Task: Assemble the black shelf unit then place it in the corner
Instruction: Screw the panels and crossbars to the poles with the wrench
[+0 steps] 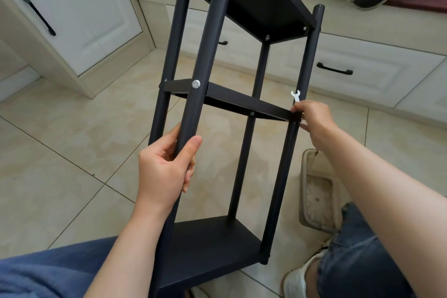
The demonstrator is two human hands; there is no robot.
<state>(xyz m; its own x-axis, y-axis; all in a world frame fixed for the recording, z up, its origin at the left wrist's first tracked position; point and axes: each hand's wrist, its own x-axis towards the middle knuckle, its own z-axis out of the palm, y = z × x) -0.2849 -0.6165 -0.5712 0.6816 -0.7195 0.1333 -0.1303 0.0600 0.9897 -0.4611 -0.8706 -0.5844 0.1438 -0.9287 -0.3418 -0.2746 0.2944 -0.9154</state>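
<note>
Gripping one of the front poles, the left hand (167,167) wraps thumb and fingers around the dark tube just below the middle board of the black shelf unit (232,104). The unit leans tilted away from the person, its lower end near the person's lap and its upper end reaching toward the white drawers (358,72) under a window seat. Three black boards show: the bottom board (212,249) close to the person's knees, the middle board (244,101) seen edge-on, and the top board (251,5) seen from beneath. A silver bolt head (196,84) sits on the front pole where the middle board meets it.

The right hand (314,118) is at the right pole, at the corner of the middle board, with its fingers pinched on a small white wrench (296,96) whose open end points upward beside the pole. Whether the wrench is seated on a bolt cannot be told, since the hand covers that joint.

Beige floor tiles (72,133) lie under the unit. A pale slipper (316,191) lies sole-up on the floor to the right, just beside the person's leg in blue jeans (358,261). A white cabinet door (79,7) with a black handle stands at the upper left.
</note>
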